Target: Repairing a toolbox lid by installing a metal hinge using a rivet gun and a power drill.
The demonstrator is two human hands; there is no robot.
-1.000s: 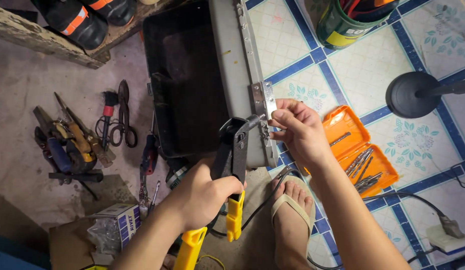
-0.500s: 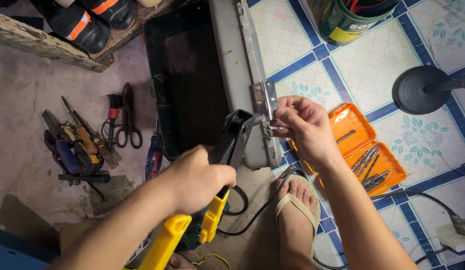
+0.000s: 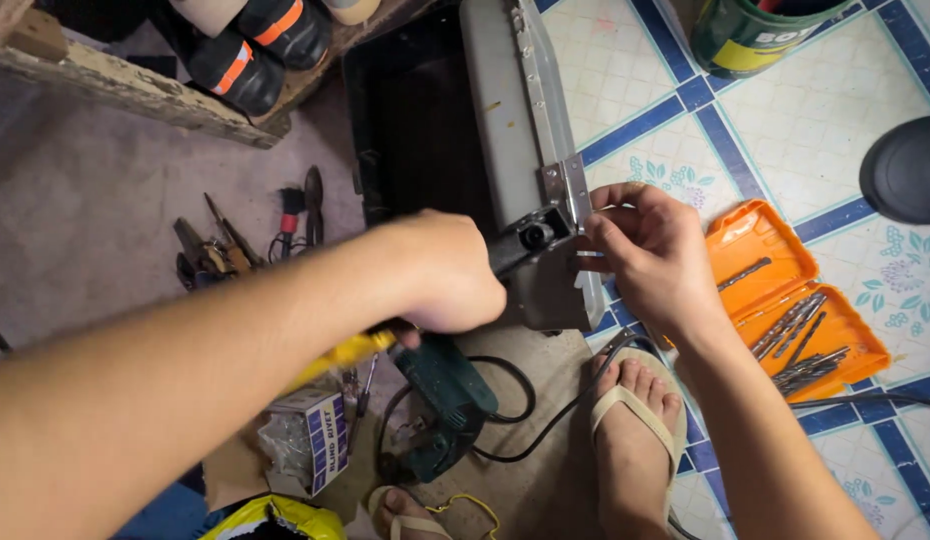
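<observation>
Head view: the left hand [image 3: 440, 275] is clenched around the yellow-handled rivet gun [image 3: 505, 250], its fingers wrapped tight over the grips so that only a strip of yellow handle shows below the wrist, toward 7 o'clock. The tool's black head points toward 2 o'clock and its round nose sits right against the small metal hinge [image 3: 567, 190] on the edge of the grey case [image 3: 505, 120].

The right hand [image 3: 655, 255] comes in from 5 o'clock. Its fingers [image 3: 610, 232] are pinched narrow on the lower part of the hinge, just beside the tool's nose — thumb and forefinger close together, the other fingers curled behind. Whether they also hold a rivet cannot be told.

The case lies open on the floor, its dark inside at 11 o'clock from the hands and its pale rim with a row of fasteners running up toward 12 o'clock.

At 3 o'clock from the right hand an orange box of drill bits [image 3: 795, 310] lies open on the blue-and-white tiled floor [image 3: 785, 130]. A green electric drill [image 3: 440, 400] with a black cord lies at 6 o'clock beneath the left hand, and a small box of rivets [image 3: 310, 440] stands near it at 7 o'clock. A heap of hand tools [image 3: 245, 240] lies at 9 o'clock on the bare concrete. A foot in a sandal [image 3: 635, 430] rests at 5 o'clock — under the right forearm. A green can [image 3: 755, 40] stands at 1 o'clock.
</observation>
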